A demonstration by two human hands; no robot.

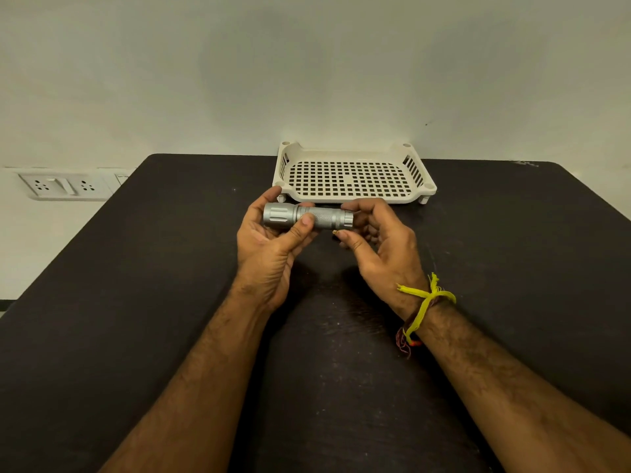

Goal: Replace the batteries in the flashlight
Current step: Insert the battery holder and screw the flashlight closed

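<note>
A silver metal flashlight (307, 217) lies level in the air above the black table (170, 268), its wide head to the left and its tail cap to the right. My left hand (269, 244) grips the head end, thumb pressed on the knurled barrel. My right hand (379, 244) is at the tail cap, with fingers curled behind it and the thumb just below it. No batteries are in sight.
A white perforated plastic basket (355, 196) stands empty at the table's far edge against the wall, just behind the flashlight. A wall socket panel (65, 186) is at the far left. Yellow and red threads are tied on my right wrist (423, 308).
</note>
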